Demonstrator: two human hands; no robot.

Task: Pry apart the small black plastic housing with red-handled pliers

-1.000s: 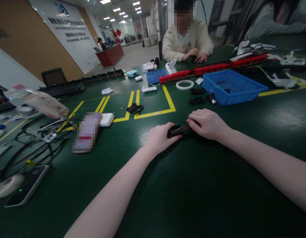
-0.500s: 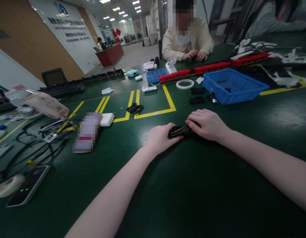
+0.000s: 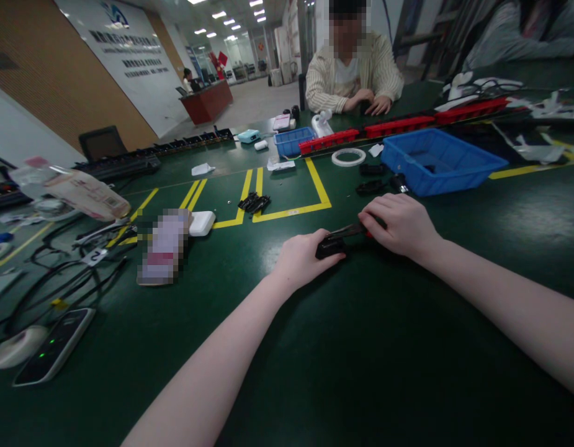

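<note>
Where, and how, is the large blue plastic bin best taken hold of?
Probably grip the blue bin by its near rim, the right hand coming from above on the wearer's side, thumb outside. It stands upright and open, near wall facing that way, whereas small black parts lie by its left end and a long red strip runs behind.

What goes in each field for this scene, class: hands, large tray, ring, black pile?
Left hand: grips small black part
Right hand: holds slim dark tool, tip at the part, contact unclear
Large blue tray: beyond right hand
White ring: flat on green table, left of tray
Black pile: small pieces over yellow tape lines, beyond left hand
</note>
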